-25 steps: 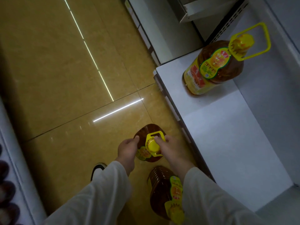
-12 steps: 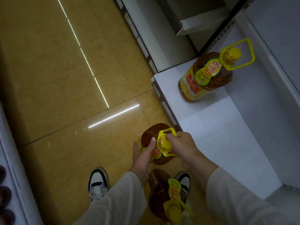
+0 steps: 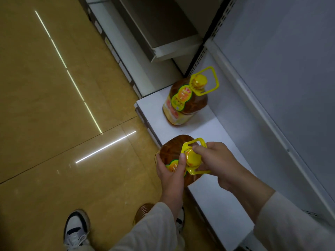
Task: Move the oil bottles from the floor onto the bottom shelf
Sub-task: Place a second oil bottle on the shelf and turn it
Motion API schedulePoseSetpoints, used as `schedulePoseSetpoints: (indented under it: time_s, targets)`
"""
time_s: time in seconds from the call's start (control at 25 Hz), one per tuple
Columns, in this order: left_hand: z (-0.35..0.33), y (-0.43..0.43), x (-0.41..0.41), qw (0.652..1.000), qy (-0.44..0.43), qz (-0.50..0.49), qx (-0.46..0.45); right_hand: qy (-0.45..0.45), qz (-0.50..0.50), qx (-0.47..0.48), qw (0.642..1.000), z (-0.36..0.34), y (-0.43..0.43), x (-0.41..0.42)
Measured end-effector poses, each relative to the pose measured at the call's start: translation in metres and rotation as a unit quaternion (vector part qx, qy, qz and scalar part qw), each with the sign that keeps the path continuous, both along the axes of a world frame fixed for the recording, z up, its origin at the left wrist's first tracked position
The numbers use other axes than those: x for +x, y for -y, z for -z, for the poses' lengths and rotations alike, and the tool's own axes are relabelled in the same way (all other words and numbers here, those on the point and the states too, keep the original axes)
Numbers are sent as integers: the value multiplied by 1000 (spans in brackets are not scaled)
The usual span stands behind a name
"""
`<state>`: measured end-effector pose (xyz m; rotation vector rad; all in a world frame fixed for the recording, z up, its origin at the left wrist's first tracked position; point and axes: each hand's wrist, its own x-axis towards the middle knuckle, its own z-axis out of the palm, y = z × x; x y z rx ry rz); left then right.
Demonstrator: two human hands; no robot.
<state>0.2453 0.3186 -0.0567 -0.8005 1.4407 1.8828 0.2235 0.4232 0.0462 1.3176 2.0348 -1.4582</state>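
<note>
I hold an amber oil bottle (image 3: 172, 151) with a yellow cap and handle over the front edge of the white bottom shelf (image 3: 213, 194). My left hand (image 3: 171, 171) grips its shoulder and label side. My right hand (image 3: 215, 163) holds the yellow handle at the cap. A second oil bottle (image 3: 186, 102) stands upright on the shelf's far end, apart from my hands. A third oil bottle (image 3: 143, 211) stays on the floor below my left sleeve, mostly hidden.
The tan tiled floor (image 3: 59, 124) stretches to the left. My shoes (image 3: 77, 229) stand beside the floor bottle. The shelf's grey back panel (image 3: 282, 87) rises on the right. Another white shelf unit (image 3: 163, 48) stands beyond the shelf's far end.
Both hands lifted the held bottle off the floor and carried it right, up to the shelf's front edge. The view swung toward the shelf.
</note>
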Motion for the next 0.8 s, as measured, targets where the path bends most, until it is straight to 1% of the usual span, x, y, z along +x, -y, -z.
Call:
schedulePoseSetpoints:
  time_s: [0.16,0.24,0.36,0.48,0.68,0.8]
  targets:
    - [1,-58,10,998,-13,41,34,-1,6,13,1000,-2,-61,8]
    - [1,-81,13,996,11,78,31,1,10,19,1000,0,-84,11]
    - [5,-117,18,992,32,113,51,4,21,31,999,6,-123,20]
    - [8,-146,25,989,42,124,62,7,30,32,999,14,-154,28]
    - [14,-180,38,989,46,116,75,14,30,28,999,25,-188,40]
    - [18,-191,40,990,41,115,63,19,34,25,999,30,-200,45]
